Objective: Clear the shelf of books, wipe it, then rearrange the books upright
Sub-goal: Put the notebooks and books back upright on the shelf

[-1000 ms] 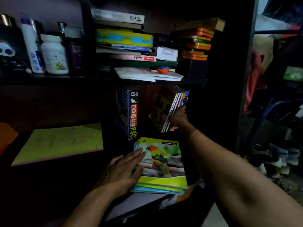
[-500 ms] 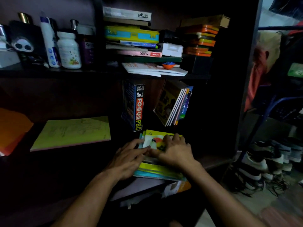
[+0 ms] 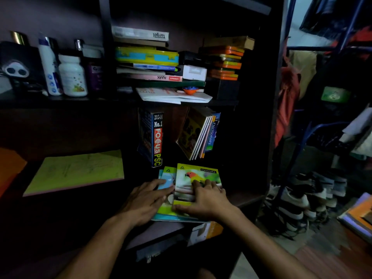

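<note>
Both hands are down on the small pile of notebooks lying flat at the front of the dark shelf [image 3: 247, 198]. The right hand [image 3: 205, 200] lies over the top notebook, the parrot notebook [image 3: 198, 176], its fingers spread across the lower half of the cover and its thumb running along the near edge; the fingers look only lightly bent, pressing rather than gripping, though the dim light makes it hard to be sure whether the thumb hooks under the edge. The left hand [image 3: 146, 202] lies just beside it with straight fingers, the tips resting on the blue-covered notebook [image 3: 166, 181] that pokes out from under the parrot one, so its fingers are relaxed and hold nothing. Beyond the fingertips, further back in the same compartment, a thick Focus PSC book [image 3: 156, 137] stands upright, and to the right of it a few thin books and a Dictionary [image 3: 211, 133] lean together at a tilt. Well off to the left of the left hand's fingers a yellow-green sheet pad [image 3: 76, 171] lies flat. On the board above the fingers sits a flat heap of books and boxes [image 3: 149, 61], with a white bottle [image 3: 72, 75] further left.
</note>
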Demonstrator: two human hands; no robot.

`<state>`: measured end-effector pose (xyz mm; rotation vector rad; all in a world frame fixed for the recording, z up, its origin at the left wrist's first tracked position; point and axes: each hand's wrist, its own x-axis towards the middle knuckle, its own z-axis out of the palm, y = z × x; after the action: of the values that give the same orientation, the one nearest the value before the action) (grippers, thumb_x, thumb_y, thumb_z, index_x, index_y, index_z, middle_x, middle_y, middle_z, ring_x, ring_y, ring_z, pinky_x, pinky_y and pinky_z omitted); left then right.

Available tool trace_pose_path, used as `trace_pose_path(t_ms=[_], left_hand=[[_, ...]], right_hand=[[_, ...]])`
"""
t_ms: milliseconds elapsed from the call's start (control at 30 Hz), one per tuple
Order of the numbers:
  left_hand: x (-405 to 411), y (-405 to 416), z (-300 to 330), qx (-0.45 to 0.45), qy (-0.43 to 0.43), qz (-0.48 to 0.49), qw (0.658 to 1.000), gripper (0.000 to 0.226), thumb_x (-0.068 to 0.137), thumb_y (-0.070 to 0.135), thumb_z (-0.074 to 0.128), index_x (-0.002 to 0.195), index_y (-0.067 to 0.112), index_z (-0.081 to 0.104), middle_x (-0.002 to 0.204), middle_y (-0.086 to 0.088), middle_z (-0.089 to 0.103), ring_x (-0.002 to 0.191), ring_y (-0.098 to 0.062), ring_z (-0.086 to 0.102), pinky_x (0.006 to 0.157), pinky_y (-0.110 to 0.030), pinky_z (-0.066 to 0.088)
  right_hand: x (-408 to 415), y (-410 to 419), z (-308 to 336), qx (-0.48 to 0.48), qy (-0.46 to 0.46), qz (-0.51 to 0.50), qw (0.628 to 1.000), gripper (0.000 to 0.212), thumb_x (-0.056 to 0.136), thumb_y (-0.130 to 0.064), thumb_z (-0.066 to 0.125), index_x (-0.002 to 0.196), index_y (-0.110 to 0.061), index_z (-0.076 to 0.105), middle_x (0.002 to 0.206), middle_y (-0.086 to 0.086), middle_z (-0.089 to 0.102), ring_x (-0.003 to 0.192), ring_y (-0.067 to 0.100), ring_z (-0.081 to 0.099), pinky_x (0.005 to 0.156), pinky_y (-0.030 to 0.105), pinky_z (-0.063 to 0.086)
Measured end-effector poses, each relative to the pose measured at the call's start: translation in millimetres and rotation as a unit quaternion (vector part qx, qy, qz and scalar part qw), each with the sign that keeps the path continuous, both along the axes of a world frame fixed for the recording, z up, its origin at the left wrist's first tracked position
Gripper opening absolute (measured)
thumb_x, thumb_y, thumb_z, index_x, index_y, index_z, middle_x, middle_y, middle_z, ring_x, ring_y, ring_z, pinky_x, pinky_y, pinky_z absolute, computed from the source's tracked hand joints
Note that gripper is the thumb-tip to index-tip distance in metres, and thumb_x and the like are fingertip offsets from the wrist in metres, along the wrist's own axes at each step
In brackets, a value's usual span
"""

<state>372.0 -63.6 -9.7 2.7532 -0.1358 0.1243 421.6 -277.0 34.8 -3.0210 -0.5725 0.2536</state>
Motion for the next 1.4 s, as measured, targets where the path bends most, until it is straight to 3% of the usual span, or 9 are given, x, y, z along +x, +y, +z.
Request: trace_pose_path(t_ms=[167, 267, 400, 600, 800, 967, 1067, 1167, 1400], left_hand=[[-4, -7, 5, 0.042, 0.003, 0.0, 0.999, 0.043, 0.107, 0.043, 0.032, 0.143, 0.066, 0.031, 0.159, 0.02, 0.017, 0.144, -0.01, 0.02, 0.114, -0.028, 0.017], [-6, -9, 4, 0.046, -0.011, 0.01, 0.999, 0.052, 0.094, 0.065, 0.021, 0.146, 0.062, 0.03, 0.156, 0.021, 0.021, 0.141, -0.01, 0.024, 0.111, -0.027, 0.021], [-2, -5, 0, 0.032, -0.03, 0.006, 0.999, 0.043, 0.102, 0.058, 0.032, 0.145, 0.061, 0.034, 0.155, 0.021, 0.024, 0.142, -0.01, 0.028, 0.108, -0.026, 0.024], [0, -7, 0, 0.023, -0.026, 0.015, 0.999, 0.041, 0.104, 0.053, 0.037, 0.144, 0.06, 0.035, 0.156, 0.022, 0.022, 0.143, -0.008, 0.027, 0.11, -0.025, 0.022], [-1, -6, 0, 0.024, -0.025, 0.014, 0.999, 0.042, 0.103, 0.056, 0.034, 0.145, 0.063, 0.033, 0.156, 0.023, 0.02, 0.143, -0.008, 0.026, 0.112, -0.025, 0.022], [1, -2, -7, 0.005, -0.033, 0.01, 0.999, 0.041, 0.1, 0.058, 0.034, 0.14, 0.066, 0.037, 0.154, 0.025, 0.023, 0.143, -0.006, 0.028, 0.109, -0.022, 0.023], [1, -3, -6, 0.002, -0.037, 0.009, 0.999, 0.039, 0.101, 0.057, 0.035, 0.139, 0.068, 0.036, 0.154, 0.028, 0.022, 0.143, -0.005, 0.026, 0.108, -0.022, 0.023], [1, -2, -6, 0.002, -0.036, 0.009, 0.999, 0.039, 0.102, 0.056, 0.036, 0.14, 0.069, 0.033, 0.154, 0.028, 0.02, 0.143, -0.005, 0.025, 0.11, -0.024, 0.023], [2, -3, -7, 0.005, -0.034, 0.01, 0.999, 0.039, 0.103, 0.055, 0.037, 0.14, 0.068, 0.033, 0.154, 0.03, 0.018, 0.143, -0.004, 0.023, 0.109, -0.021, 0.021]], right_hand=[[3, 1, 12, -0.002, -0.021, -0.018, 1.0, 0.127, 0.059, -0.104, 0.027, 0.157, -0.024, 0.022, 0.15, 0.019, 0.041, 0.138, 0.04, 0.039, 0.109, 0.055, 0.037], [-1, 10, 25, -0.019, -0.016, 0.014, 1.0, 0.102, 0.082, -0.076, 0.057, 0.155, -0.012, 0.024, 0.14, 0.018, 0.052, 0.126, 0.036, 0.053, 0.097, 0.041, 0.047], [0, 12, 46, -0.067, -0.093, 0.053, 0.992, 0.055, 0.088, -0.04, 0.071, 0.131, -0.011, 0.053, 0.131, 0.013, 0.059, 0.118, 0.033, 0.059, 0.091, 0.04, 0.051], [40, -39, 68, -0.047, -0.147, 0.017, 0.988, 0.026, 0.102, -0.026, 0.049, 0.124, -0.014, 0.053, 0.122, 0.013, 0.061, 0.104, 0.034, 0.065, 0.084, 0.044, 0.055], [70, -76, 80, 0.314, -0.212, -0.122, 0.917, 0.023, 0.093, -0.012, 0.05, 0.109, -0.019, 0.034, 0.09, 0.009, 0.06, 0.072, 0.033, 0.061, 0.061, 0.04, 0.049], [93, -65, 68, 0.467, -0.2, -0.166, 0.845, 0.03, 0.093, -0.008, 0.051, 0.112, -0.026, 0.036, 0.103, 0.009, 0.065, 0.079, 0.027, 0.065, 0.068, 0.047, 0.059], [108, -59, 62, 0.508, -0.212, -0.159, 0.82, 0.025, 0.1, -0.022, 0.054, 0.123, -0.026, 0.045, 0.105, 0.004, 0.066, 0.089, 0.029, 0.068, 0.075, 0.051, 0.06], [115, -59, 50, 0.466, -0.221, -0.149, 0.844, 0.022, 0.1, -0.025, 0.049, 0.121, -0.025, 0.044, 0.103, 0.005, 0.066, 0.087, 0.032, 0.068, 0.074, 0.051, 0.06], [124, -68, 47, 0.416, -0.206, -0.185, 0.866, 0.031, 0.097, -0.011, 0.045, 0.121, -0.026, 0.032, 0.111, 0.013, 0.063, 0.092, 0.04, 0.065, 0.075, 0.05, 0.058]])
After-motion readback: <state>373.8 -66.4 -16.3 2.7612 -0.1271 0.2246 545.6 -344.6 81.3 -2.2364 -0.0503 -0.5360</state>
